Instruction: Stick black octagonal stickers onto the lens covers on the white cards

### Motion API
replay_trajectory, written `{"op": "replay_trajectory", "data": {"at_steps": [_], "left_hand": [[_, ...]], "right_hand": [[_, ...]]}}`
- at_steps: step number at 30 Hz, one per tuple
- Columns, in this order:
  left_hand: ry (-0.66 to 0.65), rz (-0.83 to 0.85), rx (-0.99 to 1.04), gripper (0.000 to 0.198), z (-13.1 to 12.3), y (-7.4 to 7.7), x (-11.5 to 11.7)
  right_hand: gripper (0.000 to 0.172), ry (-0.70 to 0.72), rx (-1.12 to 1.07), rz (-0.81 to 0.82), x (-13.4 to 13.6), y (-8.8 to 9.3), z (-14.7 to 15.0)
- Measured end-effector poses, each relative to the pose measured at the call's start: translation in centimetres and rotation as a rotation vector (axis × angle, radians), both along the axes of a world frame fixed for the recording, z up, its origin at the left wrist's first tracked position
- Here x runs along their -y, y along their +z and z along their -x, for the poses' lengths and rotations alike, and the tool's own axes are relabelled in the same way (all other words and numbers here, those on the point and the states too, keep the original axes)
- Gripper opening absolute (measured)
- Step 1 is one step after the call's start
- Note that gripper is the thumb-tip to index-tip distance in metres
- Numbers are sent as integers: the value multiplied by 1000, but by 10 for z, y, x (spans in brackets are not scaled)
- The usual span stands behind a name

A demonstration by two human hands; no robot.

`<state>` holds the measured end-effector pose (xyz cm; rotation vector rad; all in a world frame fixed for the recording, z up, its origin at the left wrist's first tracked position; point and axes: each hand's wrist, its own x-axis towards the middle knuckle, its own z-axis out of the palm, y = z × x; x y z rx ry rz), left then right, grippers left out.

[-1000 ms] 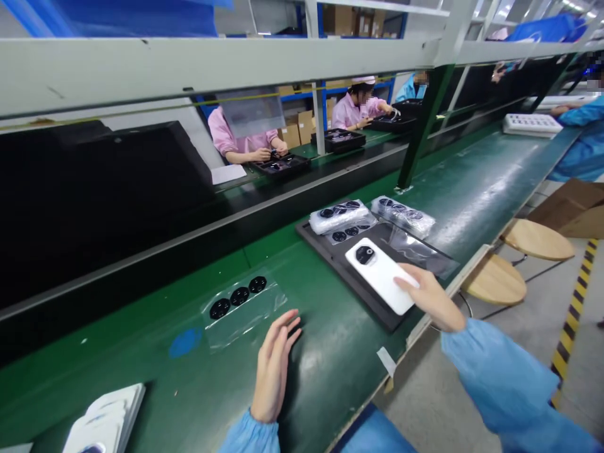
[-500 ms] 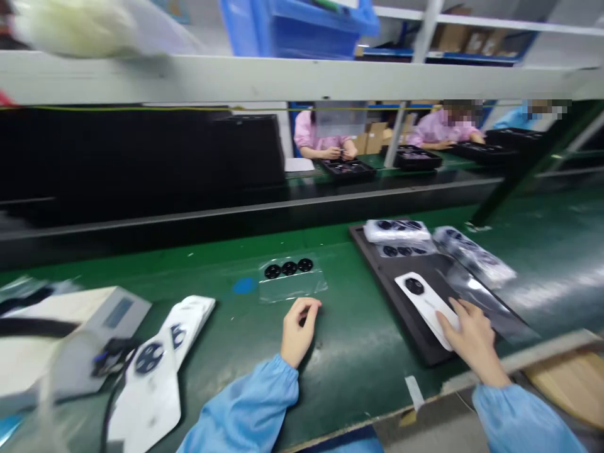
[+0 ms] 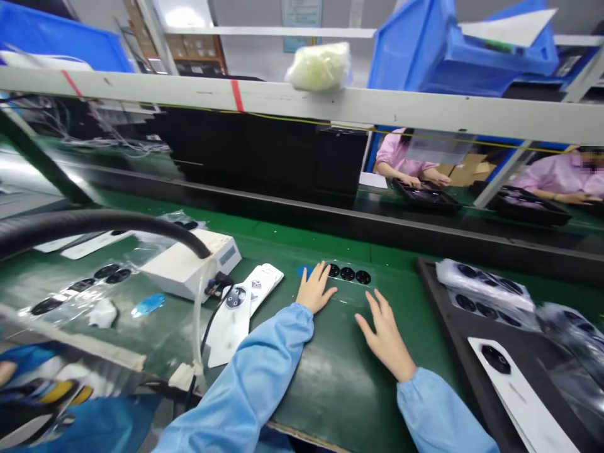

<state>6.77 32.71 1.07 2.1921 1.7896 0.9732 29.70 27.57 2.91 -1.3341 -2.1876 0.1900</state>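
Observation:
My left hand (image 3: 315,290) lies spread at the left end of a clear film sheet (image 3: 352,292) bearing three black discs (image 3: 348,274). Just right of the sheet, my right hand (image 3: 387,338) is spread with nothing in it, its fingertips near the sheet's lower right corner. A blue sticker (image 3: 302,271) shows partly beside my left fingers. White phone back covers (image 3: 231,324) with dark camera rings lie to the left. On the dark tray (image 3: 438,314) at the right rests another white cover (image 3: 523,396), below plastic-wrapped packs of discs (image 3: 486,283).
A white box (image 3: 189,264) with a black hose (image 3: 104,221) and cable stands at the left. More film with discs (image 3: 80,292) lies beyond it. A white shelf beam (image 3: 274,100) crosses above. Two people in pink work across the bench.
The view has swung left. My right hand has left the white cover on the tray and moved to the film sheet. My left hand has opened from a pinch and reached the sheet's left end.

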Motion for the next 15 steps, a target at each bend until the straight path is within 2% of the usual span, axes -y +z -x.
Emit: {"op": "replay_trajectory", "data": {"at_steps": [4,8,10,12,15], "left_hand": [[99,-15,-70,62,-3,6,0],[240,-32,-84,39,4,27,10],[341,-29,-79,31,15,39,31],[468,-21,-70,33,27,44,65],[701,-10,-77,53,42,33,122]], "right_hand": [[52,80,96,-65,-6,-24,19],[52,78,55,-161,-7,-23,18],[48,95,30,-216,-9,-21,17],[44,131,17,-217,-10,-22,17],[43,158,-25,-180,-8,-23,17]]}}
